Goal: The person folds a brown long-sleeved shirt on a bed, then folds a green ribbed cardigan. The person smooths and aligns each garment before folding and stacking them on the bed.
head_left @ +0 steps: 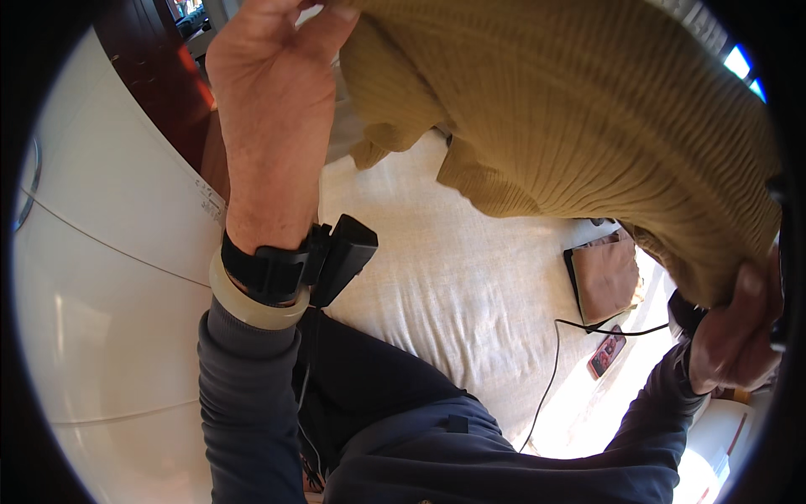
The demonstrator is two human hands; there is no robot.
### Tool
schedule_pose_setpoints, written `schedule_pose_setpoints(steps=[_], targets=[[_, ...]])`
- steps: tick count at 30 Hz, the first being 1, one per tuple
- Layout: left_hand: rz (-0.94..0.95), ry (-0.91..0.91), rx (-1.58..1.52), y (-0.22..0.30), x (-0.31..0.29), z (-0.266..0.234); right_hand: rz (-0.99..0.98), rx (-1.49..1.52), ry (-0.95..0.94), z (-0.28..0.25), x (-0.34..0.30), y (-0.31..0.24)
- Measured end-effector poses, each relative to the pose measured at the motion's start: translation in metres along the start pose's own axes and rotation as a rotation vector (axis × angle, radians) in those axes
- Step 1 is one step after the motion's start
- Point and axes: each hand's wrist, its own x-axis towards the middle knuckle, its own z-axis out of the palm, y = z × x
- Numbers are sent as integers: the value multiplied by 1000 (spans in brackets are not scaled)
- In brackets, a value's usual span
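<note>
A large olive-brown ribbed cloth (571, 109), perhaps a garment, is stretched up in front of me between both hands. My left hand (277, 109) is raised at the upper left, its fingers closed on the cloth's corner, with the fingertips partly cut off by the top edge. At the right rim, my right hand (737, 332) grips the lower end of the same cloth, fingers bent around it. The cloth's lower edge hangs in loose folds. A black strap with a boxy device (342, 260) and a pale bangle (256, 307) sit on my left wrist.
Below the cloth lies a wrinkled cream sheet (420, 260). On its right side are a brown folded pouch-like item (606, 277), a phone in a reddish case (606, 351) and a black cable (558, 361). A glossy white surface (126, 336) stands at left, before dark red wood (159, 76).
</note>
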Motion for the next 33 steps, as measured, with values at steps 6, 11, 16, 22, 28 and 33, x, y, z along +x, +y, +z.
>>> schedule_pose_setpoints(steps=[6,11,16,22,28,33], targets=[[-463,94,97,-50,-142,-96,198,978,-752,118,-102,-128],[-1111,374,552,-49,-291,-168,466,1143,-873,231,-198,-265],[-1274,386,314,23,-349,-168,644,1109,-1057,261,-241,-299],[-1430,267,-183,63,-351,-97,968,1327,-808,247,-221,-279],[-1463,471,-341,13,-367,-79,736,1238,-1046,222,-213,-276],[-1461,506,-244,2,-381,-84,931,1346,-1019,190,-265,-213]])
